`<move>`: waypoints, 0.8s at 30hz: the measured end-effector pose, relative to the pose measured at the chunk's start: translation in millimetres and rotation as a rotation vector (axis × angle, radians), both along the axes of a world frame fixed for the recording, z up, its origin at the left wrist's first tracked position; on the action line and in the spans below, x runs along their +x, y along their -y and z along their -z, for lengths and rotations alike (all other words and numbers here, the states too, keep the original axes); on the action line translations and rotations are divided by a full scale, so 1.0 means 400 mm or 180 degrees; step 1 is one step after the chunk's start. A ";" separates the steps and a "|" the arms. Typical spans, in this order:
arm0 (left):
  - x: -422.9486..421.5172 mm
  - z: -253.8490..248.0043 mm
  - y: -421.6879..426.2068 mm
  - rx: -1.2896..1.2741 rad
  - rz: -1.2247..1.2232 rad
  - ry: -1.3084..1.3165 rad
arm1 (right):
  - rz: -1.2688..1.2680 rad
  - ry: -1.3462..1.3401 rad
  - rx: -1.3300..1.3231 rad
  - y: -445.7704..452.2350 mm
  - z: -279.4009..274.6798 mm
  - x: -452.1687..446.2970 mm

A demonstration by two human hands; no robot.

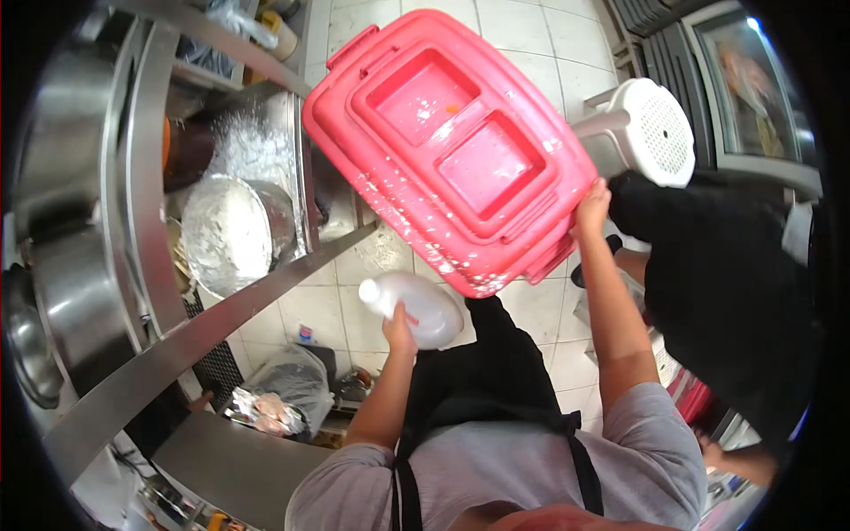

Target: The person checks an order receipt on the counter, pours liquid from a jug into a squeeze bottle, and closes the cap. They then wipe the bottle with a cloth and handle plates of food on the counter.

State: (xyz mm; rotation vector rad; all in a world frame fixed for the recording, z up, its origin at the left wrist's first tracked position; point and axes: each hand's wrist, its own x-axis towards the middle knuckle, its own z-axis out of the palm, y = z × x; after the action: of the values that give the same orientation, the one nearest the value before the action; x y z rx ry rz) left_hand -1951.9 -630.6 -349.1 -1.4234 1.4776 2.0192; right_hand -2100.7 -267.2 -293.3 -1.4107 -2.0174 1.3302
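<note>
My right hand [592, 209] grips the right edge of a red plastic bin lid [443, 146]. The lid has two square recesses and is speckled with white powder, mostly along its lower left side. Whether a bin is under it, I cannot tell. My left hand [400, 331] is closed around a translucent white plastic jug [428, 311] with a white cap, held below the lid and left of my dark apron. A metal pot [282, 221] of white flour-like powder stands to the left, with more powder spilled beside it.
A steel rail [208, 350] and shelving run along the left. To the right are a white plastic stool [660, 133] and a person in black [726, 292] close by. A glass-door fridge [753, 88] stands at upper right. A plastic bag [297, 385] sits low on the left.
</note>
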 end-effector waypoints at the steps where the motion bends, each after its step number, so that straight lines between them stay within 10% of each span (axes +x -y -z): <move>1: 0.013 -0.025 0.011 -0.0067 -0.0002 -0.0003 | 0.0077 -0.0084 0.0089 0.027 0.008 0.036; 11: 0.114 -0.137 -0.069 -0.1095 0.0453 -0.0127 | -0.0163 0.0266 -0.1544 0.148 -0.045 0.228; 15: 0.126 -0.234 -0.103 -0.1120 0.1348 -0.0167 | -0.3535 0.0971 0.0031 0.120 0.087 0.362; 17: 0.130 -0.338 -0.134 -0.1457 0.2251 0.0201 | -0.3188 0.0771 -0.0873 0.081 -0.123 0.446; 20: 0.164 -0.271 -0.042 -0.0308 0.2103 0.0028 | -0.3226 0.0580 -0.1248 0.077 -0.244 0.580; 22: 0.193 -0.187 -0.040 0.0459 0.2187 0.0149 | -0.4122 0.0328 -0.0191 0.105 -0.013 0.684; 24: 0.231 -0.227 -0.184 0.0498 0.2811 0.0248 | -0.3338 0.0620 -0.0882 0.046 -0.132 0.868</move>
State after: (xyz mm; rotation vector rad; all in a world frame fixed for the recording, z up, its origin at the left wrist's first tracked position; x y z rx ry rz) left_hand -1859.3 -556.9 -258.3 -0.5889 1.4939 1.4456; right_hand -1753.5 -285.6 -240.5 -0.4964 -2.9628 1.9528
